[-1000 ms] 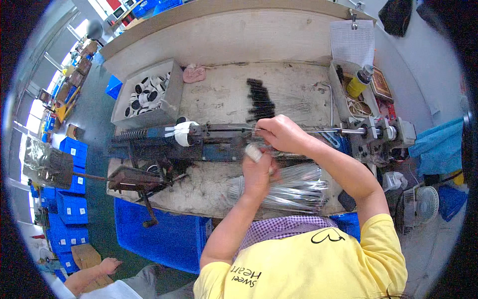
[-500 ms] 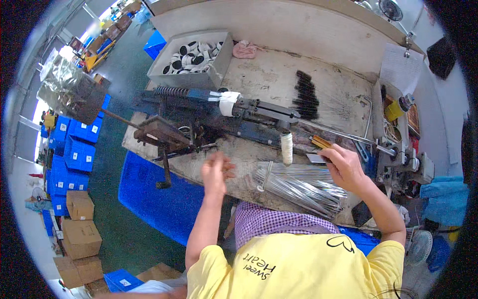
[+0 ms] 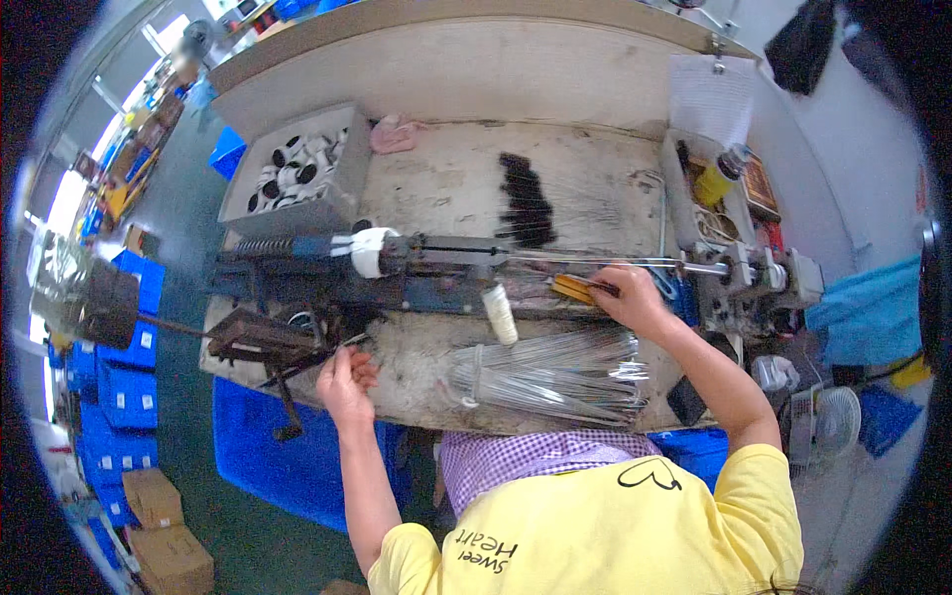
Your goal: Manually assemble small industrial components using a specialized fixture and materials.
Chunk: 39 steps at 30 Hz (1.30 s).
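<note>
My left hand [image 3: 347, 387] is at the bench's front left, fingers apart and loosely bent. Its fingertips are beside the end of a thin dark rod [image 3: 342, 347] on the machine; whether they touch it I cannot tell. My right hand [image 3: 637, 299] pinches a small thin flat piece [image 3: 605, 289], dark from this angle, against or just above a yellow block [image 3: 572, 289]. The long dark machine [image 3: 436, 283] runs across the bench, with a white wrapping [image 3: 369, 252] on it and a cream thread spool [image 3: 499, 315] at its front. A bundle of thin metal rods [image 3: 545, 375] lies before me.
A grey bin [image 3: 342, 193] of white and black round parts stands at the back left. Black bristle-like strands [image 3: 526, 203] lie behind the machine. A tool tray [image 3: 684, 178] is at the right. A blue bin [image 3: 268, 461] sits below the bench's left edge.
The view has shifted. My left hand has moved in to the thin rod's end. My right hand has brought the flat piece to the yellow block, and its pale face no longer shows.
</note>
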{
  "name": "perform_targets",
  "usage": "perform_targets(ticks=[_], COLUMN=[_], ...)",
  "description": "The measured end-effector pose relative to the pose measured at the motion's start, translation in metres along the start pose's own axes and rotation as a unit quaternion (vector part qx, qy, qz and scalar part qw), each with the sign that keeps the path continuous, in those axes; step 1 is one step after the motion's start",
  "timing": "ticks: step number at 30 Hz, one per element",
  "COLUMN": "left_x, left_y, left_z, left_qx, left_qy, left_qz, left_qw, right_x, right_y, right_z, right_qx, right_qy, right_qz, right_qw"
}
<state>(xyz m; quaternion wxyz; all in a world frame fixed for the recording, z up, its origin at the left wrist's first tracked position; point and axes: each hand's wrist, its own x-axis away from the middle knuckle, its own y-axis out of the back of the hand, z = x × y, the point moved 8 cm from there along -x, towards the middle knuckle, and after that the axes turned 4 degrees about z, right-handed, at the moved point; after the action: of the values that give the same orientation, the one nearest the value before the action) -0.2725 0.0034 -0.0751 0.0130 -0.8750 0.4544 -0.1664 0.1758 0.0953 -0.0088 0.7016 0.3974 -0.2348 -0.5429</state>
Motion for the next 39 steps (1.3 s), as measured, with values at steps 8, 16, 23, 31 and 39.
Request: perform_targets(ticks=[8,16,23,31,39], left_x=[0.045,0.135,0.142,0.106,0.105], left_y=[-0.039,-0.285,-0.352,-0.290,-0.282], left_z=[-0.021,0.003,0.046,0.018,0.014], left_qx=[0.016,0.032,0.017,-0.006,0.021], left_qy=[-0.079,-0.034,0.093,0.033,0.098], left_qz=[0.036,0.374,0.497,0.302,0.286], left_qw=[0.996,0.926,0.863,0.953,0.953], right_x=[0.030,0.004,-0.002,-0.042,-0.064], right_y=[0.035,0.123,0.101,0.074,0.039], right_z=[0.045,0.010,-0.018,0.029,0.044], right_qx=[-0.060,-0.014,-0.199,-0.020,-0.138], right_qy=[0.066,0.037,0.002,0.055,0.028], right_qz=[0.043,-0.168,-0.078,-0.063,0.127], right_qw=[0.995,0.985,0.977,0.996,0.982])
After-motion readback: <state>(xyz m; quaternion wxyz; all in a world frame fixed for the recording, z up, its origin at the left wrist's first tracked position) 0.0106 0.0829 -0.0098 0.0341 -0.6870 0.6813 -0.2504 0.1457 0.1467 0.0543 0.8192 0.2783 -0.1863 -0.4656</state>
